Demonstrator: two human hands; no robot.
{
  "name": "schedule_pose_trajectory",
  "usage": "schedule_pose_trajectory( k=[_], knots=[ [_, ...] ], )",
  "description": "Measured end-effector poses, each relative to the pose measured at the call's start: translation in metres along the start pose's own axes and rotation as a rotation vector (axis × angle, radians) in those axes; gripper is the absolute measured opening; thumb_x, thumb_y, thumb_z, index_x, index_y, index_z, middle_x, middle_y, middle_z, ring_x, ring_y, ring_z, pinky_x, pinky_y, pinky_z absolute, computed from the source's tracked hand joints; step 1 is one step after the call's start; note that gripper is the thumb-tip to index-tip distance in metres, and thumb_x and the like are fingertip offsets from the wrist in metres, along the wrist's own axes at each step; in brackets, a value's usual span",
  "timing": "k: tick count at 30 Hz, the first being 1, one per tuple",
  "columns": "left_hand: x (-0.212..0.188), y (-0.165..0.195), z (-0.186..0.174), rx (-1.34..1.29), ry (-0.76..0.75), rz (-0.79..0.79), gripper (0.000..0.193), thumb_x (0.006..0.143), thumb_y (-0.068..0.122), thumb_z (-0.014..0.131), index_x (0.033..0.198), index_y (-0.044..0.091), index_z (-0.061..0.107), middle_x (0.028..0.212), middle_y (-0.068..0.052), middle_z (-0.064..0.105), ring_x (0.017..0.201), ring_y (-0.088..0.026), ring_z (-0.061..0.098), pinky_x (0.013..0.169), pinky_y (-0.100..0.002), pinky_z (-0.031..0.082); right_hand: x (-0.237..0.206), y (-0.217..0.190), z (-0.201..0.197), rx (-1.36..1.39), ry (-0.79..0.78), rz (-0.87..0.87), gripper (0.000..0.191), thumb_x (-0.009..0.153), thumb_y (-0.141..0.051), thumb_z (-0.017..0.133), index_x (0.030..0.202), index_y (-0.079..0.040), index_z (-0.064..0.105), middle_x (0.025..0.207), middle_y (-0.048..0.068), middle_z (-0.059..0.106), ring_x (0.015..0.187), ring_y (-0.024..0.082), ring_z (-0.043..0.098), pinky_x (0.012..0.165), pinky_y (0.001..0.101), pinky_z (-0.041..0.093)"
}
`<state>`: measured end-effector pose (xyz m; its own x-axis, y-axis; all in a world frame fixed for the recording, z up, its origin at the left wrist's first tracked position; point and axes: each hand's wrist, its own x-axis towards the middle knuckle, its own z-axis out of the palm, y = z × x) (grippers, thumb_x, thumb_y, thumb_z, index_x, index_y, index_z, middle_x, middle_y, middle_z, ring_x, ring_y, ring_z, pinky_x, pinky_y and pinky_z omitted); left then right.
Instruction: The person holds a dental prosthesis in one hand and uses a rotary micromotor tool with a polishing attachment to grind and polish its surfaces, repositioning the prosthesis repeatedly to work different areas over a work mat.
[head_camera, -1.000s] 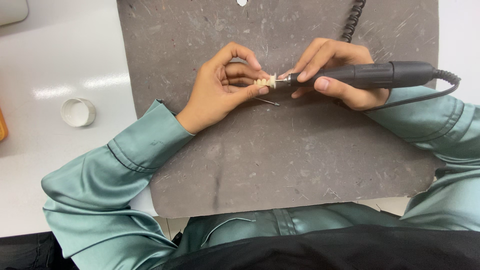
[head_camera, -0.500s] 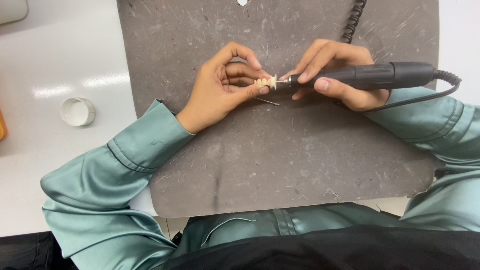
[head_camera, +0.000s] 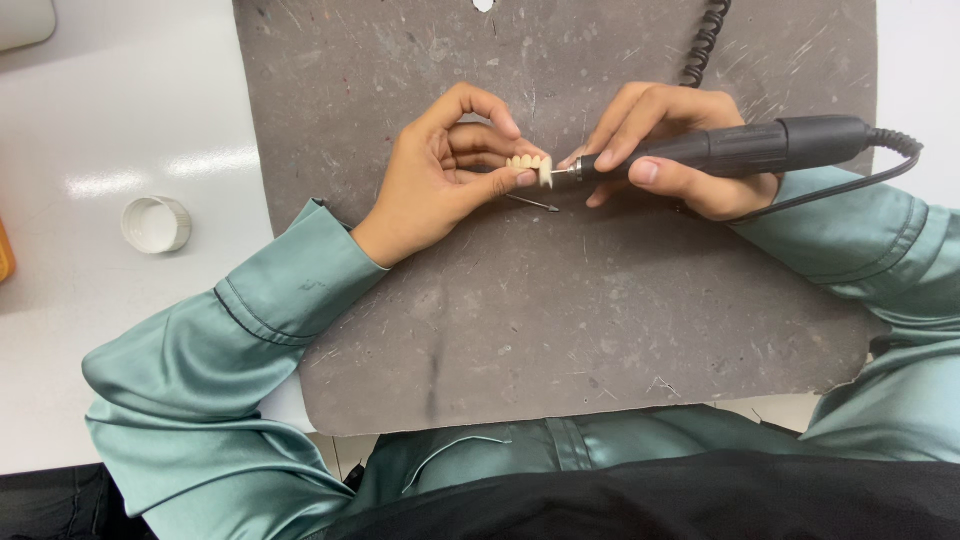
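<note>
Nothing has shifted since half a second ago. Left hand (head_camera: 440, 185) pinches small cream row of dental teeth (head_camera: 531, 164) above scratched grey mat (head_camera: 560, 330). Right hand (head_camera: 680, 140) grips black rotary handpiece (head_camera: 745, 150); its tip touches the teeth.

The row of false teeth (head_camera: 529, 163) is cream-white, and the rotary handpiece (head_camera: 745, 148) and its coiled cord (head_camera: 705, 42) are black. The scratched work mat (head_camera: 560, 330) is dark grey, the tabletop (head_camera: 110, 110) white, the bottle cap (head_camera: 156, 223) white, and the satin sleeves (head_camera: 230, 350) sage green.
</note>
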<state>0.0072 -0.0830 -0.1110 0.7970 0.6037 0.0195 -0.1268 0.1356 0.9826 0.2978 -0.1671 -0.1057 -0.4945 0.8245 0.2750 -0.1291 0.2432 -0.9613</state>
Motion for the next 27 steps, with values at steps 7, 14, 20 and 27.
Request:
schedule_pose_trajectory(
  k=[7,14,20,27],
  knots=[
    [0.0003,-0.0008,-0.0005,-0.022,-0.013,0.001,0.032,0.101,-0.004,0.073,0.122,0.006,0.051,0.120,-0.015,0.074,0.119,-0.020,0.074,0.103,-0.032,0.066,-0.0023,-0.0026,0.0011,0.055,0.071,0.042,0.017,0.110,-0.013,0.056,0.118,0.002,0.061,0.121,0.019,0.060,0.110,0.025,0.070,0.090,0.0359,0.071],
    [0.0007,0.0003,-0.0006,-0.015,-0.012,0.002,0.032,0.101,-0.004,0.072,0.122,0.006,0.050,0.119,-0.015,0.074,0.120,-0.020,0.073,0.102,-0.032,0.067,0.0002,-0.0024,-0.0001,-0.003,0.015,0.017,0.019,0.108,-0.013,0.057,0.117,0.003,0.060,0.123,0.020,0.061,0.108,0.025,0.071,0.087,0.0352,0.070],
    [0.0014,0.0006,-0.0010,-0.005,-0.011,-0.009,0.032,0.101,-0.004,0.073,0.121,0.006,0.051,0.119,-0.015,0.074,0.119,-0.020,0.074,0.101,-0.032,0.067,0.0010,-0.0025,-0.0025,-0.001,-0.009,0.028,0.018,0.108,-0.013,0.056,0.115,0.003,0.060,0.124,0.020,0.060,0.113,0.027,0.070,0.089,0.0371,0.071],
    [0.0006,0.0007,-0.0003,-0.001,-0.006,-0.006,0.031,0.102,-0.002,0.073,0.121,0.006,0.050,0.119,-0.015,0.074,0.120,-0.020,0.073,0.100,-0.032,0.067,-0.0010,-0.0037,0.0015,0.059,0.065,0.050,0.018,0.109,-0.013,0.057,0.117,0.002,0.060,0.126,0.019,0.059,0.113,0.026,0.069,0.088,0.0367,0.070]
  ],
)
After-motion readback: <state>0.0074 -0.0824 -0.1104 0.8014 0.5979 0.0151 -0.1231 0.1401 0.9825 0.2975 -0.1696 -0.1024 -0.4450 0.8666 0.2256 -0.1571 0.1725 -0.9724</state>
